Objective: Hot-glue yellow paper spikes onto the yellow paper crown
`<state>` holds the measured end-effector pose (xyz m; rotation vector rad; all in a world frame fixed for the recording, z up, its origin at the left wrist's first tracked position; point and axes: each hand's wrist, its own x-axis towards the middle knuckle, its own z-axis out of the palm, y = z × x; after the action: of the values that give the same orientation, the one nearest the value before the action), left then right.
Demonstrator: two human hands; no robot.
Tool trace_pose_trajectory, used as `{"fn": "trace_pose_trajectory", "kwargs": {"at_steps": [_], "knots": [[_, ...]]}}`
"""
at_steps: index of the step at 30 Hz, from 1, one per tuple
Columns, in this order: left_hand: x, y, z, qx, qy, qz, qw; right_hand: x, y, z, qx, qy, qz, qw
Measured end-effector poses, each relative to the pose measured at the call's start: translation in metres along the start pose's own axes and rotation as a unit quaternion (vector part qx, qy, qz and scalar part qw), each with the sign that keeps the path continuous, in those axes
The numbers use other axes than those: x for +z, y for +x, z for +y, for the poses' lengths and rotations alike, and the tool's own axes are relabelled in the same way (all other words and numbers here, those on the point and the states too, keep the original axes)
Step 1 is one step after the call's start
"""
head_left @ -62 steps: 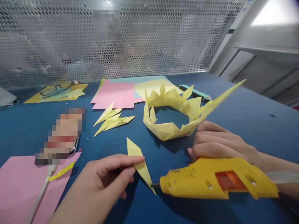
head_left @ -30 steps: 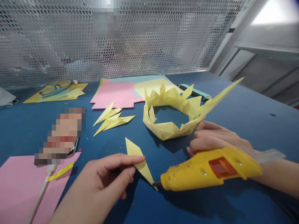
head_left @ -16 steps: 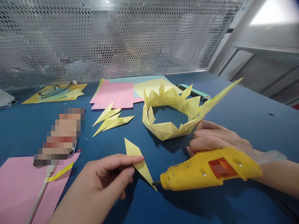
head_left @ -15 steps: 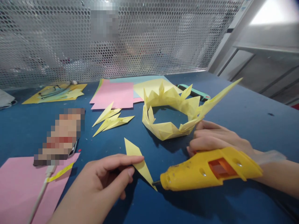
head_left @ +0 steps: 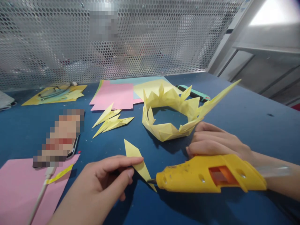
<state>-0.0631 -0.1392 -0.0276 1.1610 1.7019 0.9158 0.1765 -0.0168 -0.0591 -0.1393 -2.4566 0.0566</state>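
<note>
Left hand point(head_left: 105, 178): fingers pinching folded yellow paper piece point(head_left: 134, 153) by middle. Right hand point(head_left: 217, 140): fingers curled round yellow glue gun point(head_left: 187, 175), nozzle point(head_left: 152, 181) at piece's near end. Spiky paper ring point(head_left: 165, 133) on blue table point(head_left: 248, 128) just beyond right hand. Loose folded pieces point(head_left: 119, 122) left of ring, near pink sheets point(head_left: 113, 97); phone point(head_left: 75, 147) farther left.

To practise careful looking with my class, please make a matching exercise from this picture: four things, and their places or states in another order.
Things:
1. glue gun
2. phone
3. paper crown
4. left hand

Places or states:
A. standing as a spiky ring
B. holding a yellow paper piece
C. in the right hand
D. joined to a white cable

Pairs: 1-C, 2-D, 3-A, 4-B
</note>
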Motion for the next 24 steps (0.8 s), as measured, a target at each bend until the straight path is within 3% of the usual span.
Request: {"fn": "trace_pose_trajectory", "kwargs": {"at_steps": [6, 11, 17, 24], "knots": [[0.001, -0.001, 0.003, -0.008, 0.002, 0.006, 1.0, -0.004, 0.001, -0.001, 0.002, -0.006, -0.021, 1.0], [0.001, -0.001, 0.002, -0.008, 0.006, 0.007, 1.0, -0.002, -0.002, -0.001, -0.01, 0.003, -0.001, 1.0], [-0.001, 0.0, -0.002, -0.011, 0.008, -0.008, 1.0, -0.011, 0.005, -0.002, 0.009, -0.009, -0.048, 0.999], [-0.002, -0.002, -0.005, -0.011, 0.028, -0.014, 0.999, -0.009, 0.003, -0.003, 0.004, -0.006, -0.019, 1.0]]}}
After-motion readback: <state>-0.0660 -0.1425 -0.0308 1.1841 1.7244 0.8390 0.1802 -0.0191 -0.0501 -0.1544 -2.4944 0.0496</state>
